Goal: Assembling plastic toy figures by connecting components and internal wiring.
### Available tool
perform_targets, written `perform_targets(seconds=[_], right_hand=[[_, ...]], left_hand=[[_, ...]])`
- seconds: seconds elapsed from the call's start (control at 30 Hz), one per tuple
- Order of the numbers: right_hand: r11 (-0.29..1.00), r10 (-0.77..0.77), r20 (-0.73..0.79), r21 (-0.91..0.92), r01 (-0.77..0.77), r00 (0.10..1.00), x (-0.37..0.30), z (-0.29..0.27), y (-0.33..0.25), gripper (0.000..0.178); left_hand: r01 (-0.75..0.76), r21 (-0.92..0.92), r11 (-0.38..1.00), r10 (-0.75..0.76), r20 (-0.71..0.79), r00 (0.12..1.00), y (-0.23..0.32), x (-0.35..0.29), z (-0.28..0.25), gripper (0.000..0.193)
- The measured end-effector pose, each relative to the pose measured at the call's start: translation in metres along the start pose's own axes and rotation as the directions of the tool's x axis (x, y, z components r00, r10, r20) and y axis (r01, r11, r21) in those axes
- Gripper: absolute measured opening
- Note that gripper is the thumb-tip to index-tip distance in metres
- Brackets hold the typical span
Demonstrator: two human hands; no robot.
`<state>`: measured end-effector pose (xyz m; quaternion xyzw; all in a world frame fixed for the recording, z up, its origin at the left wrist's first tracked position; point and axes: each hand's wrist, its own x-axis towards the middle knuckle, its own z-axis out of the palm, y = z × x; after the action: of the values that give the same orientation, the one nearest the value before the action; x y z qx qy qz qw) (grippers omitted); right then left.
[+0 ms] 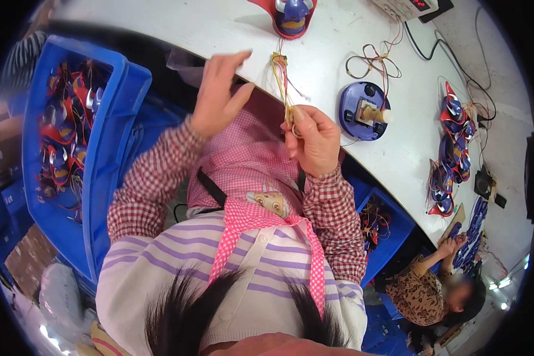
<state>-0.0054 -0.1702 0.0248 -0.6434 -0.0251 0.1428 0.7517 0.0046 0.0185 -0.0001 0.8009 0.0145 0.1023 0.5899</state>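
My right hand [315, 139] is closed at the table's near edge, pinching a bundle of thin wires [285, 89] between thumb and fingers. The wires are yellow, white and red and run up to a small circuit board [279, 59] on the table. Thin leads join that board to a red and blue toy part [292, 21] at the far edge of view. My left hand [219, 98] hovers left of the wires, empty, with thumb and fingers apart. To the right of my right hand lies a blue oval base [365, 111] with a pale plug-like piece and wires on top.
A blue crate [86, 178] of similar toy parts stands at my left. More toy parts [454, 148] line the white table's [332, 35] right side. A power unit with a red display [406, 7] sits far right. Another person [433, 291] works at lower right, near a second blue bin [391, 237].
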Motion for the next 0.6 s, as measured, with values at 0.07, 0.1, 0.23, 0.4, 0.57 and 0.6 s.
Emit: perform_targets(seconds=[0.07,0.1,0.23,0.4,0.57,0.6], right_hand=[[0.856,0.281,0.079,0.429,-0.287,0.957,0.005,-0.005,-0.011,0.016],[0.86,0.268,0.087,0.426,-0.28,0.959,0.007,-0.006,-0.013,0.016],[0.818,0.214,0.147,0.513,-0.26,0.966,0.011,-0.008,-0.013,0.019],[0.786,0.236,0.147,0.553,-0.277,0.961,0.013,-0.013,-0.011,0.019],[0.783,0.251,0.12,0.558,-0.275,0.96,0.014,-0.019,-0.004,0.02],[0.783,0.251,0.119,0.559,-0.273,0.961,0.013,-0.019,-0.002,0.02]], left_hand=[[-0.443,0.587,0.677,0.497,0.079,0.864,-0.009,0.035,0.005,0.038],[-0.445,0.593,0.671,0.507,0.072,0.859,-0.01,0.046,0.005,0.038],[-0.685,0.41,0.603,0.523,0.445,0.727,-0.021,0.075,0.01,0.03],[-0.712,0.391,0.583,0.533,0.478,0.699,-0.03,0.085,0.012,0.024],[-0.746,0.405,0.529,0.555,0.501,0.665,-0.031,0.09,0.017,0.02],[-0.747,0.404,0.528,0.555,0.502,0.663,-0.032,0.091,0.017,0.02]])
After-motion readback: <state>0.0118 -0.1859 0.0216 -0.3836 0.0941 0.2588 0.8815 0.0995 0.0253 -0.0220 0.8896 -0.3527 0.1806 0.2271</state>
